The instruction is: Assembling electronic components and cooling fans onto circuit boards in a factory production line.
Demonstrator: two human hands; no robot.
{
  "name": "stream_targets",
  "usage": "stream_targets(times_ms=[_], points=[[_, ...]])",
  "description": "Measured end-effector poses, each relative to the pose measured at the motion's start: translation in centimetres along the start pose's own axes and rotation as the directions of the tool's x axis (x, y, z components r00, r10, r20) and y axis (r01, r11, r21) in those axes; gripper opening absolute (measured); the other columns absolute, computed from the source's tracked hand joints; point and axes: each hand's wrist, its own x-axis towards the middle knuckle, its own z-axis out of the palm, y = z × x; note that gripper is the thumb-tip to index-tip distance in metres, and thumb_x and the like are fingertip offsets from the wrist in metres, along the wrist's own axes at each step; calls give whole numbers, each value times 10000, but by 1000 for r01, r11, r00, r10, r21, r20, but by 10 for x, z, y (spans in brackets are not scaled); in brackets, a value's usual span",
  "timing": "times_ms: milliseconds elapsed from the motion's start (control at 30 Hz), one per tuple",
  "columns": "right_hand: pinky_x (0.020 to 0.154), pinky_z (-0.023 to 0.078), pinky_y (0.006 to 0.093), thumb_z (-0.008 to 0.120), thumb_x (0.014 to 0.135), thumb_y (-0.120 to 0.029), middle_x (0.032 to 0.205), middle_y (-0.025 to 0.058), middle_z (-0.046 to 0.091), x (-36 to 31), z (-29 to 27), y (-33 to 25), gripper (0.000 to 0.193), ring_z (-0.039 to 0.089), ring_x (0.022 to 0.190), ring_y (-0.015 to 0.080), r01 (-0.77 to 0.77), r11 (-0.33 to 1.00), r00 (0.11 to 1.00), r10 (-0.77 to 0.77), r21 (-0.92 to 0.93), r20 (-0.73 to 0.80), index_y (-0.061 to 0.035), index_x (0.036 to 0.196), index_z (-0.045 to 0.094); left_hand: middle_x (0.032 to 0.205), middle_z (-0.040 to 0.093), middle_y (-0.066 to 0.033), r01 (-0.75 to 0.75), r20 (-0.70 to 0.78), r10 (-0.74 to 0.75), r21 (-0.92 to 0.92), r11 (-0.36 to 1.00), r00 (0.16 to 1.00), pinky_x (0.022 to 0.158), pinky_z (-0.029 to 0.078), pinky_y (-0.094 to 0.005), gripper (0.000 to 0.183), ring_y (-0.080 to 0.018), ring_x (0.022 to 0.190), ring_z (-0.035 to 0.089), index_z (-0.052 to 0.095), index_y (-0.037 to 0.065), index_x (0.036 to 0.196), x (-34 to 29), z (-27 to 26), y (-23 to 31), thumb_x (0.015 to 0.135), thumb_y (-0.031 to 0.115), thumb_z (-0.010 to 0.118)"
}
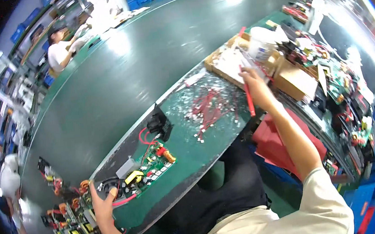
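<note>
My left hand [102, 205] grips the edge of a round black fan [111, 185], thumb and forefinger on either side of it. Beside the fan lies a green circuit board [158, 168] with yellow and orange coils and red wires. A black part with a plate [159, 125] stands behind the board, red leads running from it. Out to the right, my right hand [255, 84] is closed round a slim red tool [249, 98] whose exact kind I cannot make out. That hand is over the near edge of a cardboard tray [226, 70] of small white pieces.
Red wires with white connectors [209, 108] are spread on the green bench. More circuit boards [74, 231] crowd the left end. A white tub [261, 42], a cardboard box [294, 79] and piled electronic parts [341, 75] fill the right. Another person [59, 50] sits across the belt [146, 62].
</note>
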Motion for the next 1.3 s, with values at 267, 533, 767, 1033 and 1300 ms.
stream_targets(times_ms=[267,533,767,1033,1300], points=[[1102,382,380,510,880,35,1379,189,541,2,2,71,405,497,1309,333,-76,990,976,98,-114,196,24,1279,577,1070,682,-30,114,74,-88,-732,672,993,903,475,-294,373,-144,974,623,657,3,1189,42,-13,11,829,70,723],[954,485,383,482,855,128,1178,138,676,-39,26,-198,374,616,1113,229,46,858,994,-91,511,64,19,1175,642,976,690,-54,-88,-67,59,-856,509,996,811,552,-354,180,-179,890,675,661,67,1047,195,-90,75,909,182,673],[1076,381,526,630,815,23,1372,255,511,-62,135,-386,455,472,1290,454,155,712,832,-468,685,298,-30,1263,575,946,638,-45,55,-161,-219,-672,738,962,675,519,-388,240,-198,841,632,646,113,1018,318,-51,28,821,201,753],[1049,306,553,714,812,-222,1421,219,493,-62,152,-395,528,479,1304,373,276,858,725,-482,433,492,-51,1290,568,1433,501,-210,488,-499,-201,554,675,843,1051,438,-537,876,-381,1296,515,533,104,1383,382,-218,-171,700,594,781],[1046,306,540,746,776,-272,1377,164,557,-59,153,-395,519,516,1268,337,263,896,661,-437,356,610,-91,1244,610,1283,625,-217,614,-453,-417,519,595,788,983,504,-463,806,-371,1179,615,490,120,1388,387,-259,-306,706,394,822]])
